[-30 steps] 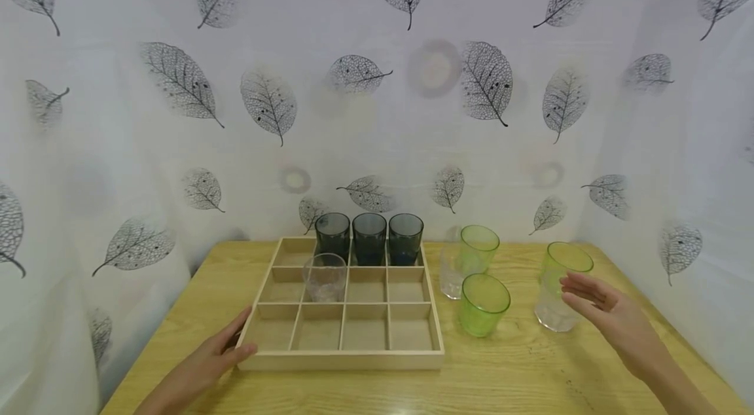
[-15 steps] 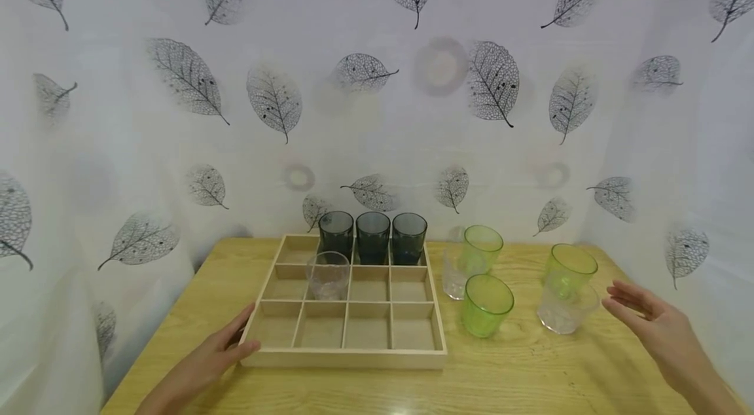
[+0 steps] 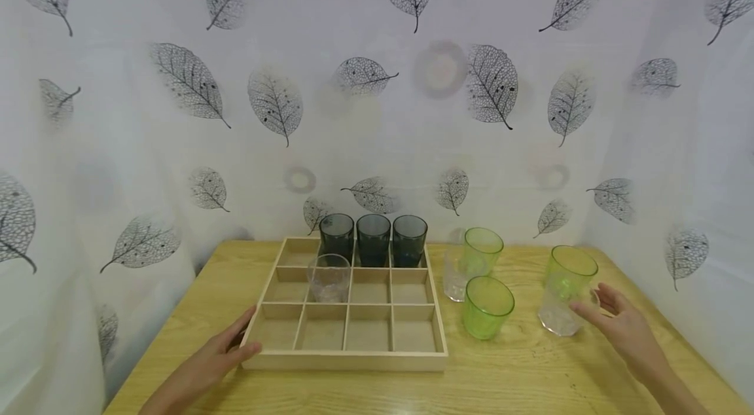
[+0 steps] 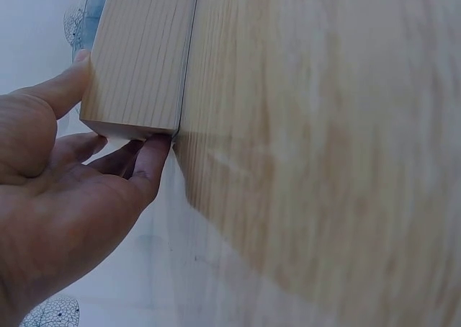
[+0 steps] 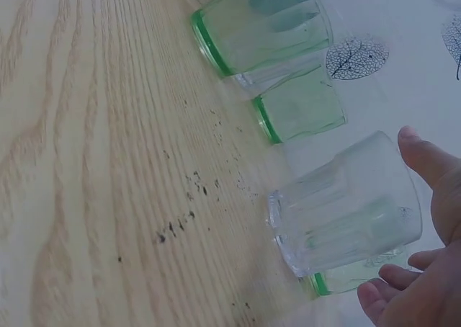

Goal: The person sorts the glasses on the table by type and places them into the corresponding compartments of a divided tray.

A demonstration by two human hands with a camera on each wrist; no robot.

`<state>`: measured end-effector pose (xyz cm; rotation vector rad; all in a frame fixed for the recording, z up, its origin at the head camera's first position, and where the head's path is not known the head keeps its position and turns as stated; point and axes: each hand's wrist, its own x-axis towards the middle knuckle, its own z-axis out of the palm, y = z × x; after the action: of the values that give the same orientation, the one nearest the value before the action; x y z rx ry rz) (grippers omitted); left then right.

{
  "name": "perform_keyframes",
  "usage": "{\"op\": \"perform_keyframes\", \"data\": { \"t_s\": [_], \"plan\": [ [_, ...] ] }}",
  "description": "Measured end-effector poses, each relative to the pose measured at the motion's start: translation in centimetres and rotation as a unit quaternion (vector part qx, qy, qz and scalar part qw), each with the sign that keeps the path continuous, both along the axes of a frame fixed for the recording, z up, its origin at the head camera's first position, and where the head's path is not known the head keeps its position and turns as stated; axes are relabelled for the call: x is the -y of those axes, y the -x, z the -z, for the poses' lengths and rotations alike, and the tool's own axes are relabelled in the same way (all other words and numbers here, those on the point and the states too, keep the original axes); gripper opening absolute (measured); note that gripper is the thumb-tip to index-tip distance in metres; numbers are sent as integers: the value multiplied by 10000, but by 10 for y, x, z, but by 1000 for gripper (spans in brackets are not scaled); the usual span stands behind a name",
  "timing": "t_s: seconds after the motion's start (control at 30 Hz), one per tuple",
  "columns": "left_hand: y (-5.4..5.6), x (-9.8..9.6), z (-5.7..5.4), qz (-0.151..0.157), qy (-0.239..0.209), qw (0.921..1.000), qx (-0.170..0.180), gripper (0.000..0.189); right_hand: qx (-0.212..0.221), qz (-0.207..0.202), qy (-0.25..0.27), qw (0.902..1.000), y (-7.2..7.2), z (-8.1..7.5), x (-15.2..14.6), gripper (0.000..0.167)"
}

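Note:
My left hand (image 3: 203, 359) holds the near left corner of a divided wooden tray (image 3: 353, 361), thumb on the front and fingers at the side. In the left wrist view, thumb and fingertips touch the tray corner (image 4: 137, 68). My right hand (image 3: 627, 333) is beside a clear drinking glass (image 3: 556, 317) on the right of the table. In the right wrist view, thumb and fingers spread on either side of that glass near its rim, with no firm contact visible. A green glass (image 3: 571, 264) stands just behind it.
Three dark grey glasses (image 3: 373, 241) stand in the tray's back row, and a clear glass (image 3: 328, 281) in its middle row. Right of the tray are two green glasses (image 3: 487, 310) and another clear glass (image 3: 453, 277). A leaf-patterned curtain (image 3: 377, 120) hangs behind the table.
My right hand drew back to the right from the clear glass, then came in close to it again. The left hand stays at the tray corner.

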<state>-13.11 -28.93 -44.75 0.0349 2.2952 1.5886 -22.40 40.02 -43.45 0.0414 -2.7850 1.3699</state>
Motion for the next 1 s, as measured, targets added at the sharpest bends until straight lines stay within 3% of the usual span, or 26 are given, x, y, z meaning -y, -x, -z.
{"op": "perform_keyframes", "data": {
  "t_s": [0.3,0.6,1.0],
  "plan": [
    [0,-1,0,-104,1,9999,135,81,-102,-166,-259,9995,1,7,12,97],
    [-2,-1,-2,-159,16,9997,173,84,-49,-195,-159,9997,2,7,16,96],
    [-1,-1,-2,-99,68,9999,63,83,-415,-272,-339,9982,-18,4,18,87]
  ]
}}
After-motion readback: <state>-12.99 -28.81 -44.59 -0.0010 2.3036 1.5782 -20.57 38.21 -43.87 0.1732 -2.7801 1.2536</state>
